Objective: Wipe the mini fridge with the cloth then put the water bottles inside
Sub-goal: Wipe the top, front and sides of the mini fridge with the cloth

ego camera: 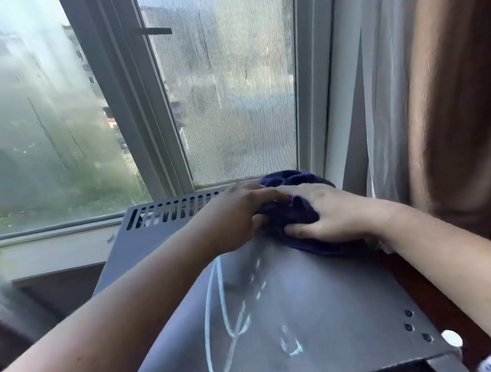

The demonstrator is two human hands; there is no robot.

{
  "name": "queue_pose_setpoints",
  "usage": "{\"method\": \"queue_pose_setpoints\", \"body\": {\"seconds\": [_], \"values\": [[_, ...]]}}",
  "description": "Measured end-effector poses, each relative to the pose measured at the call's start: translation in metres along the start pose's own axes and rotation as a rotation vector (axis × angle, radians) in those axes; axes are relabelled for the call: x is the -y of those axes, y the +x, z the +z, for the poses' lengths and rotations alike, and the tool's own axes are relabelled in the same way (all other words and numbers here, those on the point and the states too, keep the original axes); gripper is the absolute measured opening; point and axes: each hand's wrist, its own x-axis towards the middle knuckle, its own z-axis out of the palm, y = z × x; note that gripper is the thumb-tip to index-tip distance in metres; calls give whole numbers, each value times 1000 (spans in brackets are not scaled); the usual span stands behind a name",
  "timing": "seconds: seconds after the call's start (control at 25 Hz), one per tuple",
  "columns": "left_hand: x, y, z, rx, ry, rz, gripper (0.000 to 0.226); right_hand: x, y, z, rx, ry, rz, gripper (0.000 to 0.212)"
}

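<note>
My left grip [241, 214] pinches the dark purple cloth [296, 210] at its left side, thumb tucked in. My right grip [331, 215] presses flat on it, fingers spread. The cloth lies at the far right corner of the mini fridge [299, 303] top, below the window [227, 95]. A water bottle [451, 339] stands off the near right corner.

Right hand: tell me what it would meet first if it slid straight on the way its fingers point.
Probably the left hand. The right hand presses on the purple cloth atop the mini fridge, pointing left, and the left hand holds the same cloth just ahead; whether they already touch is unclear.
</note>
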Motion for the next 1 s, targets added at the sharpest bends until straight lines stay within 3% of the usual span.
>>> {"method": "queue_pose_setpoints", "body": {"seconds": [0.24,0.44,0.6,0.8,1.0], "values": [[-27,-115,-26,74,57,180,49,82,-73,33,58,-23,-22,83],[-21,-191,-28,26,47,266,51,142,-108,65,11,-17,26,79],[1,-242,-40,20,-17,226,49,194,-102,88,-16,16,49,77],[57,-309,-60,-88,-90,66,45,249,-36,119,47,46,-62,77],[107,-297,-68,-176,-163,-89,48,255,48,124,85,36,-74,73]]}}
